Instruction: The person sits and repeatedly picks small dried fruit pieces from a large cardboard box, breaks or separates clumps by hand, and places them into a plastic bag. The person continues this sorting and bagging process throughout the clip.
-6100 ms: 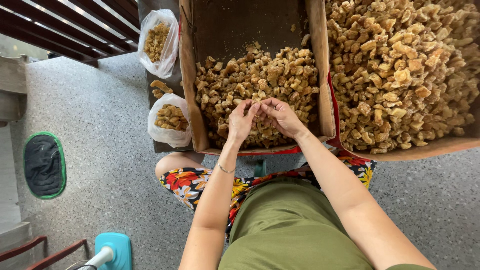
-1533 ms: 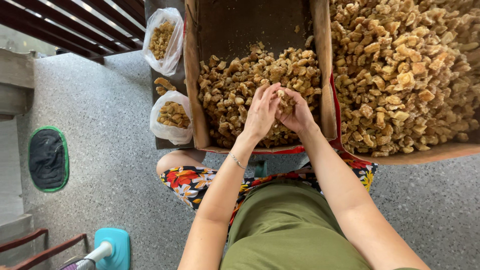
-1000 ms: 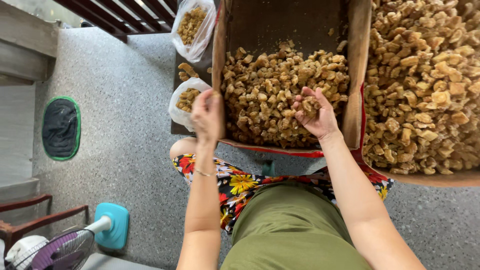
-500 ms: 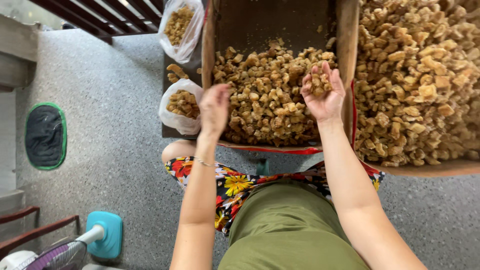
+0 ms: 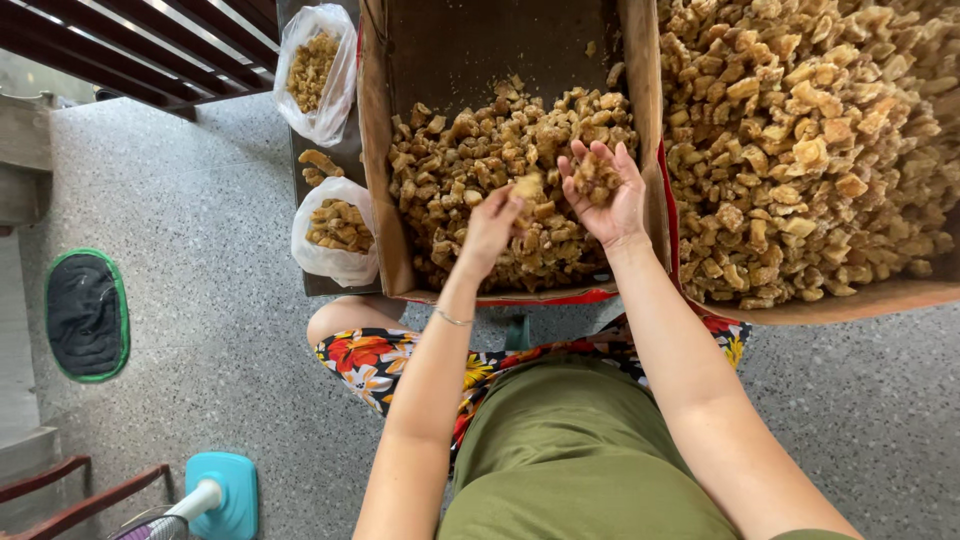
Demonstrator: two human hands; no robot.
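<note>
A cardboard box (image 5: 378, 180) in front of me holds a heap of golden-brown dried chunks (image 5: 460, 170). My right hand (image 5: 608, 195) is cupped palm-up over the box's right side with several chunks (image 5: 597, 176) lying in it. My left hand (image 5: 492, 222) hovers over the heap just left of it, fingers pinched on one chunk (image 5: 527, 187). The two hands are close together but apart.
A larger box (image 5: 850, 295) full of the same chunks sits to the right. Two clear plastic bags (image 5: 318, 70) (image 5: 335, 232) of chunks lie left of the box. A green-rimmed dark mat (image 5: 86, 315) and a teal fan base (image 5: 222, 492) are on the speckled floor.
My left hand has come back from the bags at the left to the middle of the box and holds a chunk. My right hand stays cupped with chunks.
</note>
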